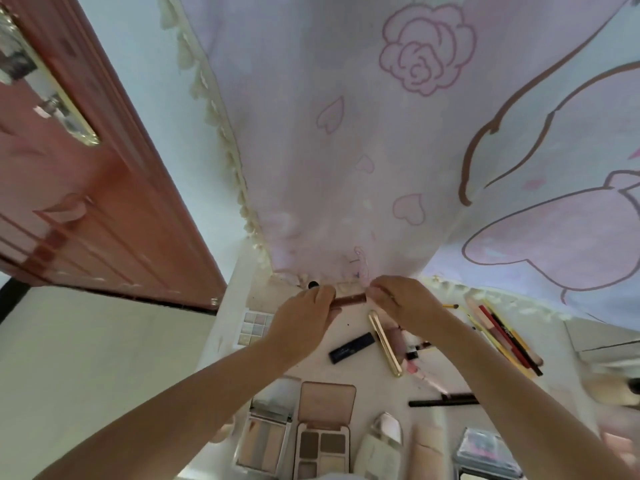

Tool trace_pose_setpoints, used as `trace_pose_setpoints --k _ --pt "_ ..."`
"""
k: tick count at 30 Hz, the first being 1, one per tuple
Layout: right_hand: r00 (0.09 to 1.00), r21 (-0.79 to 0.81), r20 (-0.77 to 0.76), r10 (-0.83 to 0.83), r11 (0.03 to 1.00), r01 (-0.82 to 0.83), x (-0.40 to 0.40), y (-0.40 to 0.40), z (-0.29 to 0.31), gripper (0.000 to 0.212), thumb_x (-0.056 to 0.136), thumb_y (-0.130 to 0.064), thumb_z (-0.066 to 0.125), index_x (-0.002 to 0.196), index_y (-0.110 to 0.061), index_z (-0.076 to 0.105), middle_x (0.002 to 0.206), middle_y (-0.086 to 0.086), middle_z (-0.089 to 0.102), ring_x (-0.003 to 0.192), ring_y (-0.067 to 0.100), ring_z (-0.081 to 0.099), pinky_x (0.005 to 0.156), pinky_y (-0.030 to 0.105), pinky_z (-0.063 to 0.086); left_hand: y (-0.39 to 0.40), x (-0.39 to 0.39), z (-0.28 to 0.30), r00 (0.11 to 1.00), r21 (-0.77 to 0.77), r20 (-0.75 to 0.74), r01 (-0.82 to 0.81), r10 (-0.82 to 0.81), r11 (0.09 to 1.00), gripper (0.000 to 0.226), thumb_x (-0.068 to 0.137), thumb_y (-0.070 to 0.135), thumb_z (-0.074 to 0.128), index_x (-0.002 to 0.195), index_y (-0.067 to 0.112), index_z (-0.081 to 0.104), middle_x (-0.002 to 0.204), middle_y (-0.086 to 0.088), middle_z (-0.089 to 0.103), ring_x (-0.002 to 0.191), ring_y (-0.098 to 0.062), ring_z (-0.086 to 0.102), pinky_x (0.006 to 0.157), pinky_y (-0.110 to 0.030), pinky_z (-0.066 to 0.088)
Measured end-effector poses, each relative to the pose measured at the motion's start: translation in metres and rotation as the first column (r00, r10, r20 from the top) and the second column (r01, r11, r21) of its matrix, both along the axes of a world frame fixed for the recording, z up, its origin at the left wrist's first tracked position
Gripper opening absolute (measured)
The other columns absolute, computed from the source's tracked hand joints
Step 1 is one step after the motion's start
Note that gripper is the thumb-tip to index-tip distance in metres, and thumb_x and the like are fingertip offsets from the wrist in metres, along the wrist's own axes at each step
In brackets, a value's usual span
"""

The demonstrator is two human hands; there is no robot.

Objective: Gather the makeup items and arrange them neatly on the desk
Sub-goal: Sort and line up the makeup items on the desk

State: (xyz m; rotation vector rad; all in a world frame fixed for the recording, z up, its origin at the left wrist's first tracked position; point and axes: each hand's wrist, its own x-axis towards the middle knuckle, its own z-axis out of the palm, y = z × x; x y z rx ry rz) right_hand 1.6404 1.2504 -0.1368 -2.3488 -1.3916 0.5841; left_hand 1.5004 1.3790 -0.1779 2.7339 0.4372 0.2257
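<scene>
no legible text, print on dark tube (352, 347) unreadable

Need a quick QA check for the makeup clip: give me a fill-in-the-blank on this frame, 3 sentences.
1. The brown stick is held by ____ hands, left hand and right hand.
2. The gold tube lies to the ____ of the dark blue tube.
3. The brown-shade palette lies with its lid ____.

Missing: both; right; open

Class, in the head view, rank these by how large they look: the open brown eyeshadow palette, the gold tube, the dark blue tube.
1. Open brown eyeshadow palette, though it lies nearest the camera.
2. Gold tube.
3. Dark blue tube.
</scene>
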Motion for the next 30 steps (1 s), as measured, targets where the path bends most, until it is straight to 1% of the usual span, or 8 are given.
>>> trace_pose_setpoints --k 6,9,14,16,18,23,26,30 --pt "0.926 0.196 -0.164 -0.339 0.909 0.368 -0.017 0.010 0.039 0.051 0.099 -0.030 0.032 0.051 -0.015 0.027 0.049 0.001 0.029 0.045 0.012 0.031 0.043 0.015 0.028 0.006 -0.013 0.054 0.972 0.167 0.209 0.074 -0.109 0.983 0.025 0.087 0.024 0.048 0.085 0.002 0.059 0.065 -0.009 0.061 0.052 -0.023 0.057 0.040 -0.028 0.043" --pt "0.908 0.370 -0.235 -0.348 0.831 0.415 -0.027 0.009 0.054 0.050 0.098 -0.021 0.036 0.049 -0.016 0.027 0.046 -0.002 0.026 0.035 0.007 0.031 0.036 0.011 0.026 0.010 -0.018 0.070 0.972 0.051 0.201 0.116 -0.124 0.992 0.022 0.093 0.019 0.048 0.095 -0.001 0.058 0.078 -0.011 0.062 0.067 -0.023 0.055 0.057 -0.032 0.047" --pt "0.972 0.642 0.108 -0.210 0.761 0.093 -0.044 0.000 0.074 0.044 0.092 -0.019 0.030 0.050 -0.028 0.021 0.042 -0.017 0.018 0.035 0.006 0.038 0.041 0.006 0.031 0.017 -0.027 0.095 0.973 -0.351 0.078 0.229 -0.215 0.908 0.015 0.096 0.015 0.040 0.097 0.009 0.054 0.060 0.012 0.043 0.045 0.000 0.041 0.049 -0.009 0.035" --pt "0.974 0.665 0.175 -0.148 0.747 -0.006 -0.046 -0.001 0.083 0.034 0.087 -0.022 0.026 0.053 -0.024 0.025 0.046 -0.020 0.017 0.037 0.004 0.039 0.043 0.005 0.031 0.018 -0.033 0.104 0.967 -0.673 0.029 0.205 -0.252 0.711 0.018 0.097 0.012 0.036 0.091 0.011 0.053 0.053 0.013 0.041 0.040 -0.001 0.037 0.043 -0.009 0.031" --pt "0.980 0.647 0.175 -0.089 0.761 -0.047 -0.044 -0.001 0.086 0.033 0.088 -0.020 0.030 0.055 -0.022 0.029 0.047 -0.018 0.021 0.042 0.001 0.041 0.042 0.005 0.030 0.020 -0.037 0.108 0.959 -0.798 -0.020 0.155 -0.283 0.582 0.022 0.098 0.010 0.034 0.087 0.012 0.053 0.048 0.014 0.043 0.040 -0.001 0.032 0.043 -0.010 0.029" --pt "0.969 0.265 -0.206 -0.137 0.946 0.190 -0.030 -0.004 0.084 0.038 0.096 -0.026 0.041 0.062 -0.011 0.045 0.045 -0.001 0.049 0.031 0.003 0.040 0.040 0.006 0.032 0.021 -0.029 0.101 0.990 -0.316 0.014 0.137 -0.140 0.939 0.024 0.097 0.018 0.040 0.103 0.007 0.060 0.079 0.008 0.043 0.068 0.000 0.040 0.065 -0.010 0.033" --pt "0.930 0.317 -0.340 -0.142 0.913 0.256 -0.027 -0.008 0.078 0.025 0.093 -0.018 0.049 0.067 -0.017 0.052 0.051 -0.004 0.058 0.036 -0.002 0.049 0.043 0.004 0.037 0.018 -0.027 0.094 0.987 -0.230 0.081 0.153 -0.137 0.961 0.023 0.095 0.019 0.042 0.109 0.010 0.058 0.077 0.013 0.039 0.070 0.001 0.039 0.068 -0.007 0.033" --pt "0.846 0.370 -0.530 -0.066 0.879 0.300 -0.022 -0.017 0.073 0.037 0.083 0.017 0.045 0.079 -0.018 0.057 0.088 -0.006 0.064 0.080 0.001 0.062 0.066 0.012 0.051 0.018 -0.026 0.088 0.993 -0.285 0.087 0.106 -0.085 0.953 0.020 0.096 0.018 0.042 0.108 0.013 0.057 0.073 0.014 0.048 0.064 -0.002 0.046 0.062 -0.012 0.038"
